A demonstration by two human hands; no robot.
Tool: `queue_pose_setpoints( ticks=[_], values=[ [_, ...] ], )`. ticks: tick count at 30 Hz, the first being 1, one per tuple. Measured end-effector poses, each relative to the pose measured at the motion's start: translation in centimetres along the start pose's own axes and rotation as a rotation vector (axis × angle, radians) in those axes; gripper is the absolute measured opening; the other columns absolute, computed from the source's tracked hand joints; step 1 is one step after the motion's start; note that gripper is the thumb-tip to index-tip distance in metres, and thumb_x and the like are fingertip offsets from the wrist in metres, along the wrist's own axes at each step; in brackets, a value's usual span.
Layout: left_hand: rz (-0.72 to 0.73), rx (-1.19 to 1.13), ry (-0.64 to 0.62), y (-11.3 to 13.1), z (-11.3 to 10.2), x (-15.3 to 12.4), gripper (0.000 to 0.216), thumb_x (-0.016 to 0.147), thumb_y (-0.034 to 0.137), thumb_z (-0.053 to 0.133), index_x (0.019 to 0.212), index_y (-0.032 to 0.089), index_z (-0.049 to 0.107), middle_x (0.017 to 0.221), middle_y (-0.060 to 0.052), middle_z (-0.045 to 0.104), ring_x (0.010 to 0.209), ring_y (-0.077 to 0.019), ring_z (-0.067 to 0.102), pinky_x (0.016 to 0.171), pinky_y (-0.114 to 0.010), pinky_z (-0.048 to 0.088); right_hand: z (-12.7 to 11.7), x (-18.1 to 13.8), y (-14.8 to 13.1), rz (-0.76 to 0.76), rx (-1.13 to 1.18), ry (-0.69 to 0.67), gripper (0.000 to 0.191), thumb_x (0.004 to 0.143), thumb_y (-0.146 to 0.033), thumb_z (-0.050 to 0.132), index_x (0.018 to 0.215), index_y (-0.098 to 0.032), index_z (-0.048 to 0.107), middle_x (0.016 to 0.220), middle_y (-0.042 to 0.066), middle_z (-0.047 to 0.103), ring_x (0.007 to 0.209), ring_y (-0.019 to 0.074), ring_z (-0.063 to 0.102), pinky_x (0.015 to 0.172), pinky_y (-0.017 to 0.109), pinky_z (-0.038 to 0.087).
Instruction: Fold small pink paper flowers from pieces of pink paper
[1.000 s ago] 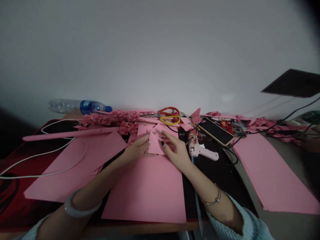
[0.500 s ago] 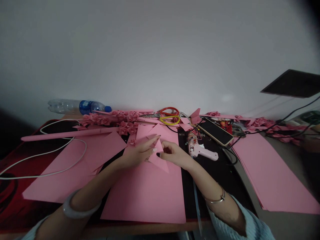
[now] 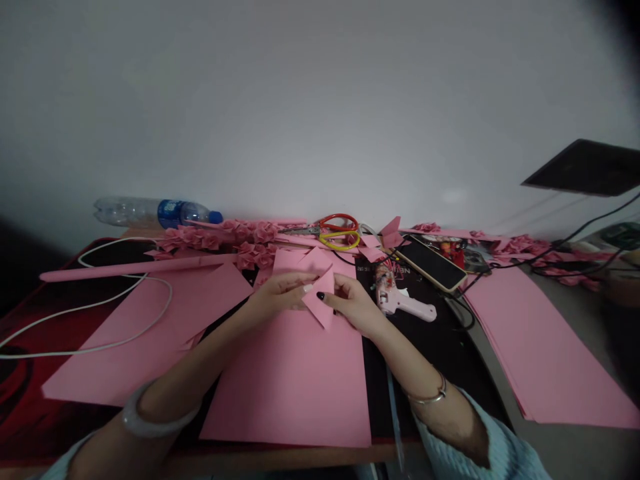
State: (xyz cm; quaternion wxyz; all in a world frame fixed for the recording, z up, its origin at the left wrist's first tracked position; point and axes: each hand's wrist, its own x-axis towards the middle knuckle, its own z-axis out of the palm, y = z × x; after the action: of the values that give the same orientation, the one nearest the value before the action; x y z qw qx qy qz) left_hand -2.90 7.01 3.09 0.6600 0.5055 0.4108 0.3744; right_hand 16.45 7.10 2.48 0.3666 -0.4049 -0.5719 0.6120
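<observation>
Between both hands is a small folded piece of pink paper (image 3: 320, 300), its lower corner pointing down. My left hand (image 3: 283, 293) pinches its left side, thumb on the near face. On the right side, my right hand (image 3: 353, 303) grips it with the thumb pressed flat on the front and the other fingers behind. Some of the fingers behind the paper are hidden. Under the hands lies a large pink sheet (image 3: 295, 393), reaching toward the table's front edge.
Beyond the hands lie scissors (image 3: 340, 232), pink paper flowers (image 3: 250, 233) and a plastic bottle (image 3: 135, 212). To the right are a glue gun (image 3: 407, 303), a phone (image 3: 433, 262) and stacked pink sheets (image 3: 545, 347). At left, a white cable (image 3: 167, 300) crosses more pink paper (image 3: 130, 333).
The folded paper has been turned and raised slightly, its lower corner shifting left. My left fingers have gone from stretched over it to curled at its side.
</observation>
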Motion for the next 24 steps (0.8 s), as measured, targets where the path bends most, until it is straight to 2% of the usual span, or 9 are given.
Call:
queue_pose_setpoints(
  ticks=[3, 7, 12, 17, 20, 24],
  values=[
    [0.033, -0.013, -0.012, -0.2, -0.1, 0.2, 0.035, 0.075, 0.031, 0.08, 0.107, 0.017, 0.076, 0.097, -0.009, 0.078, 0.089, -0.0235, 0.072, 0.082, -0.033, 0.056, 0.1, 0.1, 0.1, -0.027, 0.012, 0.089, 0.029, 0.076, -0.043, 0.073, 0.083, -0.019, 0.058, 0.064, -0.006, 0.046, 0.052, 0.0089, 0.035, 0.048, 0.022, 0.028],
    [0.114, 0.003, 0.095, -0.8, -0.1, 0.4, 0.034, 0.066, 0.024, 0.086, 0.098, 0.017, 0.076, 0.098, -0.009, 0.079, 0.092, -0.0247, 0.073, 0.088, -0.037, 0.055, 0.1, 0.2, 0.4, -0.092, -0.06, 0.195, 0.033, 0.074, -0.046, 0.075, 0.075, -0.02, 0.055, 0.064, -0.005, 0.046, 0.054, 0.01, 0.036, 0.05, 0.023, 0.031],
    [0.137, -0.03, 0.164, -1.1, 0.0, 0.5, 0.033, 0.064, 0.024, 0.087, 0.094, 0.018, 0.076, 0.091, -0.008, 0.08, 0.085, -0.0239, 0.074, 0.085, -0.038, 0.056, 0.1, 0.2, 0.5, -0.097, -0.124, 0.233, 0.033, 0.076, -0.048, 0.074, 0.074, -0.021, 0.054, 0.062, -0.005, 0.045, 0.055, 0.0114, 0.037, 0.048, 0.023, 0.031],
    [0.097, -0.018, 0.2, -0.7, 0.2, 0.3, 0.032, 0.064, 0.023, 0.086, 0.093, 0.017, 0.074, 0.082, -0.005, 0.078, 0.079, -0.0219, 0.073, 0.078, -0.035, 0.056, 0.0, 0.1, 0.5, -0.116, -0.127, 0.26, 0.031, 0.079, -0.046, 0.07, 0.076, -0.021, 0.053, 0.063, -0.006, 0.042, 0.054, 0.0116, 0.037, 0.049, 0.024, 0.031],
    [0.15, -0.015, 0.251, -0.5, 0.3, 0.2, 0.026, 0.063, 0.021, 0.087, 0.082, 0.019, 0.069, 0.071, 0.0, 0.073, 0.072, -0.0176, 0.07, 0.071, -0.028, 0.053, -0.1, 0.1, 0.6, -0.144, -0.12, 0.289, 0.031, 0.08, -0.045, 0.071, 0.076, -0.021, 0.051, 0.064, -0.006, 0.041, 0.055, 0.0114, 0.038, 0.05, 0.025, 0.032],
    [0.206, -0.017, 0.222, -0.5, 0.4, 0.1, 0.022, 0.067, 0.023, 0.085, 0.074, 0.019, 0.065, 0.072, 0.0, 0.072, 0.071, -0.0158, 0.069, 0.07, -0.026, 0.052, -0.1, 0.1, 0.6, -0.17, -0.166, 0.333, 0.031, 0.08, -0.043, 0.071, 0.074, -0.022, 0.049, 0.063, -0.006, 0.041, 0.055, 0.0117, 0.037, 0.051, 0.026, 0.032]
  ],
)
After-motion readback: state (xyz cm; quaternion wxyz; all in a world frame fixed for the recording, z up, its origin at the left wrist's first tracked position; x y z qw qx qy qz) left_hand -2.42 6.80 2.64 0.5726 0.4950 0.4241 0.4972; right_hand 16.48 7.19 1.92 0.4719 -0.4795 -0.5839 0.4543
